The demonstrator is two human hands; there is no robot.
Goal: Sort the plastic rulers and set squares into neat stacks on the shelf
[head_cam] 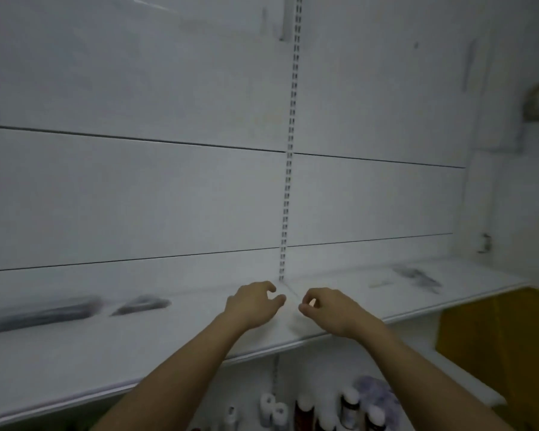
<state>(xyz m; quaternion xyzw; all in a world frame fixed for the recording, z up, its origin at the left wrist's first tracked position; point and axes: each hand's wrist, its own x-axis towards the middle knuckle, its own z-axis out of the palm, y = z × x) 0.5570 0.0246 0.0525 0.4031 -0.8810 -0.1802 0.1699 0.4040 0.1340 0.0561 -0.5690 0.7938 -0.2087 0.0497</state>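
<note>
The view is blurred by motion. On the white shelf (75,362), a long dark stack of rulers (41,315) lies at the left, with a shorter dark stack (140,304) beside it. Further right lie a dark pile (417,276) and a pale piece (380,283). My left hand (252,303) hovers over the middle of the shelf, fingers loosely curled, nothing visible in it. Close beside it is my right hand (327,309), thumb and forefinger nearly touching. Whether they pinch something clear is not visible. A faint pale patch (293,320) shows on the shelf between the hands.
A slotted upright rail (288,169) runs up the white back panel behind the hands. Below the shelf stand several small bottles (349,405). A yellow-brown box (495,337) sits at the right, under the shelf's end.
</note>
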